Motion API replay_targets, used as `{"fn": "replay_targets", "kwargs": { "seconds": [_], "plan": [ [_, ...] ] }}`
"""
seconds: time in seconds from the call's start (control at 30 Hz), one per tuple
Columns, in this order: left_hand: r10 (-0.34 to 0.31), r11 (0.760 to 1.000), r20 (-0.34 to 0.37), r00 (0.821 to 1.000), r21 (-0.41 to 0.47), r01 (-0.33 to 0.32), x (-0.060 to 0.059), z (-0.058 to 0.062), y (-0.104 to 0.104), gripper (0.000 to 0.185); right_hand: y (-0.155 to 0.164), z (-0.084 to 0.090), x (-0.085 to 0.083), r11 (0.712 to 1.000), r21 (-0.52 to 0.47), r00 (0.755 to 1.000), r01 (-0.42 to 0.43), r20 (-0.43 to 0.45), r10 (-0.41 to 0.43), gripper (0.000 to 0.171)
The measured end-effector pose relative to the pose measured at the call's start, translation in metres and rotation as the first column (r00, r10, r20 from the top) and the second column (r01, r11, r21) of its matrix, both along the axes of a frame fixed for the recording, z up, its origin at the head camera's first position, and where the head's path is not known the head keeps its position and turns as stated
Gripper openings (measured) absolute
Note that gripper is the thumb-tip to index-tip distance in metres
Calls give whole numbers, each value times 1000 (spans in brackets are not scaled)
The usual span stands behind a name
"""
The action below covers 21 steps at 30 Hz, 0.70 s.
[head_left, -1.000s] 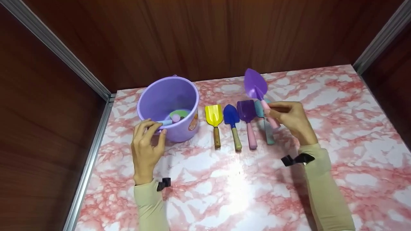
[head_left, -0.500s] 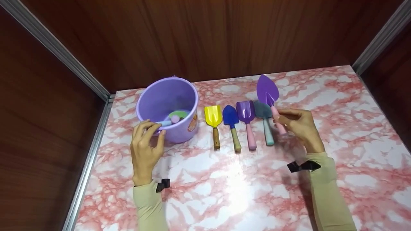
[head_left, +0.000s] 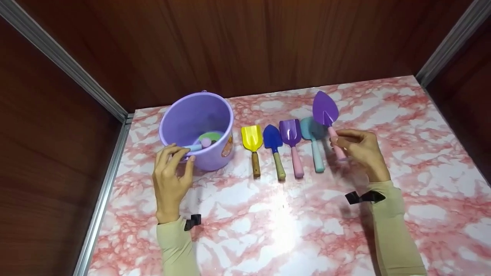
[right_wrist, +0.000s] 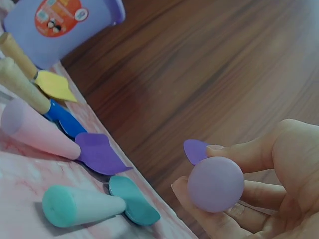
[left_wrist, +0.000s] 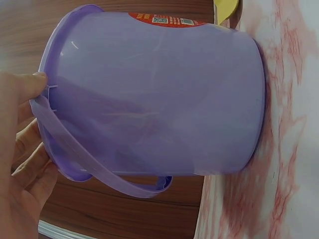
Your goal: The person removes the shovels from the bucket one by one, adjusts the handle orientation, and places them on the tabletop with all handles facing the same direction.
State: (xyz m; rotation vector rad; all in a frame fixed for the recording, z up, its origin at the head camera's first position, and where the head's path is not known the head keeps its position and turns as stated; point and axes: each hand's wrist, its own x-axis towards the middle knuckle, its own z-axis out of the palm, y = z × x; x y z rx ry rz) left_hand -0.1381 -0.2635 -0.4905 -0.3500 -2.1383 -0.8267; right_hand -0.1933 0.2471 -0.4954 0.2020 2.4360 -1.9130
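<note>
My right hand (head_left: 362, 149) pinches the pink handle of a purple pointed trowel (head_left: 325, 108), its blade up and away from me. In the right wrist view the round end of that handle (right_wrist: 216, 184) faces the camera. Left of it a teal shovel (head_left: 317, 153) lies on the table, overlapped a little by the held blade. My left hand (head_left: 171, 180) grips the near rim of a purple bucket (head_left: 215, 159), thumb outside and fingers over the edge. The bucket's carrying handle (left_wrist: 94, 162) hangs down its side. Inside lie a light-blue handle (head_left: 193, 147) and something green (head_left: 210, 137).
In a row right of the bucket lie a yellow shovel (head_left: 252, 138), a blue trowel (head_left: 272, 137) and a purple square-ended shovel (head_left: 290, 132) with a pink handle. The red-and-white marbled table (head_left: 238, 230) meets dark wood panels (head_left: 245, 46) at the back and sides.
My right hand has carried the purple trowel to the right and slightly lower, uncovering more of the teal shovel. My left hand stays on the bucket rim.
</note>
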Motion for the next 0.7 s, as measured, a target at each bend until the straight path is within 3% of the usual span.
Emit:
{"fn": "replay_targets", "kwargs": {
  "seconds": [0.4, 0.7],
  "plan": [
    [20, 1000, 6, 1000, 5, -20, 4, -4, -1, 25, 3, -7, -2, 998, 63, 997, 8, 77, -13, 46],
    [51, 998, -2, 999, -43, -51, 0, -3, 1, 27, 8, -11, -4, 993, 117, 990, 1, 143, -18, 50]
  ]
}}
